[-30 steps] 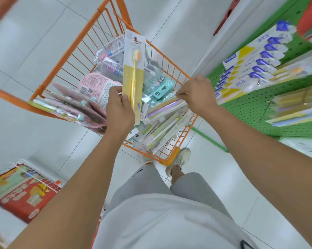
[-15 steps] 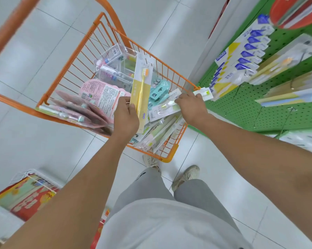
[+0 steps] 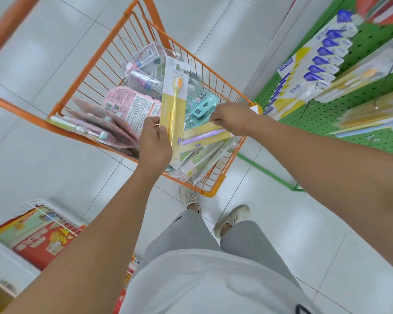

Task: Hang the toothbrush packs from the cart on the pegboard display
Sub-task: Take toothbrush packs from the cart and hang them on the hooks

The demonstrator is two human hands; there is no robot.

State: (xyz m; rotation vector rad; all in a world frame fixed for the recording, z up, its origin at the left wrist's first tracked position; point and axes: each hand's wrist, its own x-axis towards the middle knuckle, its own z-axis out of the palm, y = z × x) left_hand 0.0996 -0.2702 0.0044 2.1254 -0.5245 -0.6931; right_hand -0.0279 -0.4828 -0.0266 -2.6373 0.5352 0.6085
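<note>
Presently, the left hand [image 3: 154, 143] has its fingers and thumb curled round the lower end of a yellow toothbrush pack [image 3: 174, 107], held upright above the orange cart [image 3: 132, 26]. The right hand [image 3: 232, 117] pinches the end of a second pack with a purple brush [image 3: 204, 134], lying flat across the heap of packs in the cart. To the right, the green pegboard [image 3: 315, 114] carries hung packs [image 3: 313, 66].

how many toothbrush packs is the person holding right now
2. The left hand holds an upright yellow toothbrush pack; the right hand grips a purple toothbrush pack lying over the orange cart.
</note>
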